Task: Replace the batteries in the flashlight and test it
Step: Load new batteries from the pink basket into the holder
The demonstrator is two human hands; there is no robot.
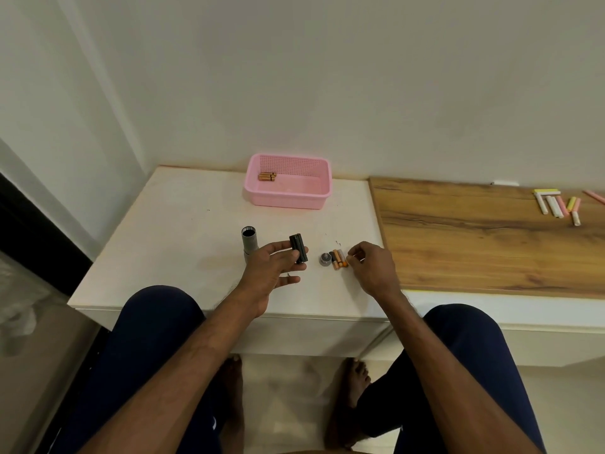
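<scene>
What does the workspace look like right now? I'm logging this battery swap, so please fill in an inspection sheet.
Surface: white table, lightly marked; wooden top adjoins on the right.
Job's things: grey flashlight body lying open-ended; black battery holder; cap beside loose batteries; more batteries in the pink basket.
Clutter: chalk sticks on the wooden top.
Grippers: left hand holds the battery holder in its fingers; right hand pinched at the loose batteries, whether gripping one is unclear.
Cables: nothing seen.
Surroundings: plain wall; person seated, knees at the table edge.
</scene>
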